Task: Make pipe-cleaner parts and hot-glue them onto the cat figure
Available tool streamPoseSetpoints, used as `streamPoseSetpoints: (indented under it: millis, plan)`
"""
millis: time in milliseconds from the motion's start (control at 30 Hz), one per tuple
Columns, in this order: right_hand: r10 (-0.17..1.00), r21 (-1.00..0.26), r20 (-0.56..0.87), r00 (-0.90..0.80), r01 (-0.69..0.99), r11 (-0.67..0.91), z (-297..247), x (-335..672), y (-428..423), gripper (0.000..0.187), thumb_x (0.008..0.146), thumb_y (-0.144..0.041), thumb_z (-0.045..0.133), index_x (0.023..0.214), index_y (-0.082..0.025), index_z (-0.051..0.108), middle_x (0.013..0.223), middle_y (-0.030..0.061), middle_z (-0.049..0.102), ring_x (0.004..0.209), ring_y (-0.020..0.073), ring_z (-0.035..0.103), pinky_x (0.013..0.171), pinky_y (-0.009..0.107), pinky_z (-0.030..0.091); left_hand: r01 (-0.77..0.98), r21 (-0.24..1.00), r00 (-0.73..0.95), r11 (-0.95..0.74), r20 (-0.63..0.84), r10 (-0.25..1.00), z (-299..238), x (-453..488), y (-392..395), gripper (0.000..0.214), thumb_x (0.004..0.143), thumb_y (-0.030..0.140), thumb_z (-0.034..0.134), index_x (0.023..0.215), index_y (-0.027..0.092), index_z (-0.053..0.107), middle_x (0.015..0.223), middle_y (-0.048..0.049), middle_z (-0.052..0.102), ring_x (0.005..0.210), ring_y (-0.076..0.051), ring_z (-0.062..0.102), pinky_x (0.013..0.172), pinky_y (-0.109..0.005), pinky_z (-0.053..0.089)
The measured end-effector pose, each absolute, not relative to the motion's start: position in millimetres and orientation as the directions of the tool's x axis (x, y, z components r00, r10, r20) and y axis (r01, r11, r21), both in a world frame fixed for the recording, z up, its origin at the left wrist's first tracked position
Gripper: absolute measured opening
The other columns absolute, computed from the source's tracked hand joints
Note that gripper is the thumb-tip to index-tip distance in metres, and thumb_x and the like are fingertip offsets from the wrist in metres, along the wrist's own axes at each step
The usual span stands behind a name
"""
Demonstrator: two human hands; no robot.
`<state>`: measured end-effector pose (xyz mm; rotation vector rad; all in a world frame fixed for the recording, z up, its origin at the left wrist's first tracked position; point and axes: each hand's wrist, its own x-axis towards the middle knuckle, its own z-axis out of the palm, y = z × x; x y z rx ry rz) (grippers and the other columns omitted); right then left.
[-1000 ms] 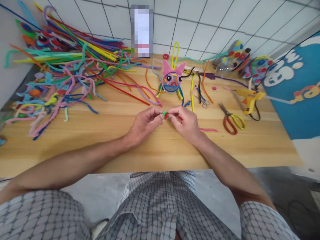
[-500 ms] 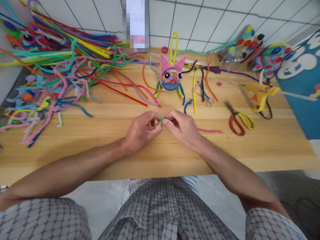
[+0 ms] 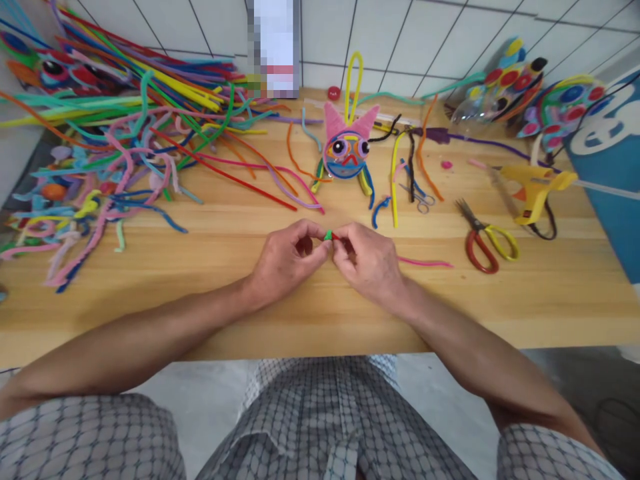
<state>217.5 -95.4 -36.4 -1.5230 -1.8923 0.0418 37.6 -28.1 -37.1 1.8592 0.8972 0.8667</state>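
Above the front part of the table, the fingertips of my left hand (image 3: 289,259) and my right hand (image 3: 369,260) meet in a pinch. Between them shows a short piece of green pipe cleaner (image 3: 328,235), with a bit of red beside it at the right fingertips. Most of the piece is hidden by the fingers. Straight ahead stands a pipe-cleaner figure (image 3: 347,160) with pink ears, round eyes and a yellow loop on top. A pink pipe cleaner (image 3: 427,263) lies just right of my right hand.
Scissors with red and yellow handles (image 3: 481,233) lie to the right, near a yellow glue gun (image 3: 534,190). Small scissors (image 3: 423,200) rest behind. A large heap of pipe cleaners (image 3: 135,143) covers the left side. Decorated figures (image 3: 563,113) stand at the back right.
My fingers have shifted slightly around the green piece, and a bit of red now shows beside it. The view has turned a little, so the table things sit somewhat differently in frame.
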Motion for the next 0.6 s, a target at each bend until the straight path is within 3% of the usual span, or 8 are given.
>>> streamPoseSetpoints:
  millis: [233, 333, 433, 600]
  plan:
    - [0.794, -0.250, 0.588, -0.155, 0.899, 0.361, -34.8, 213.8, -94.9, 0.014, 0.101, -0.018, 0.053, 0.091, -0.020, 0.063, 0.077, 0.0058, 0.071, 0.072, 0.0201, 0.065, 0.068, 0.033, 0.048, 0.254, 0.873, 0.525, -0.416, 0.237, 0.818, -38.0, 37.0, -30.2, 0.012, 0.090, 0.027, 0.068, 0.088, 0.017, 0.073, 0.067, 0.0021, 0.066, 0.059, -0.010, 0.057, 0.057, -0.022, 0.045]
    - [0.765, -0.227, 0.621, -0.174, 0.894, 0.387, -34.2, 214.7, -94.3, 0.017, 0.099, -0.016, 0.052, 0.087, -0.022, 0.061, 0.073, 0.0047, 0.068, 0.069, 0.0200, 0.063, 0.066, 0.034, 0.046, 0.223, 0.869, 0.563, -0.442, 0.255, 0.786, -35.9, 36.4, -31.9, 0.011, 0.090, 0.026, 0.067, 0.087, 0.017, 0.072, 0.070, 0.0015, 0.068, 0.061, -0.011, 0.059, 0.060, -0.022, 0.046]
    - [0.754, -0.302, 0.639, -0.155, 0.850, 0.431, -33.5, 217.6, -93.3, 0.016, 0.094, -0.012, 0.052, 0.084, -0.023, 0.059, 0.071, 0.0019, 0.066, 0.067, 0.0181, 0.061, 0.064, 0.032, 0.046, 0.147, 0.915, 0.590, -0.376, 0.224, 0.775, -34.6, 37.1, -31.4, 0.010, 0.090, 0.025, 0.065, 0.089, 0.017, 0.071, 0.074, 0.0009, 0.070, 0.065, -0.011, 0.061, 0.062, -0.022, 0.047]
    - [0.843, -0.579, 0.537, -0.013, 0.721, 0.380, -29.1, 220.3, -90.7, 0.013, 0.087, -0.013, 0.055, 0.080, -0.024, 0.056, 0.067, -0.0029, 0.063, 0.059, 0.0130, 0.056, 0.058, 0.027, 0.043, 0.024, 0.991, 0.637, -0.133, 0.087, 0.766, -31.7, 39.8, -26.4, 0.018, 0.091, 0.034, 0.067, 0.086, 0.017, 0.068, 0.073, 0.0016, 0.065, 0.062, -0.010, 0.056, 0.058, -0.022, 0.046]
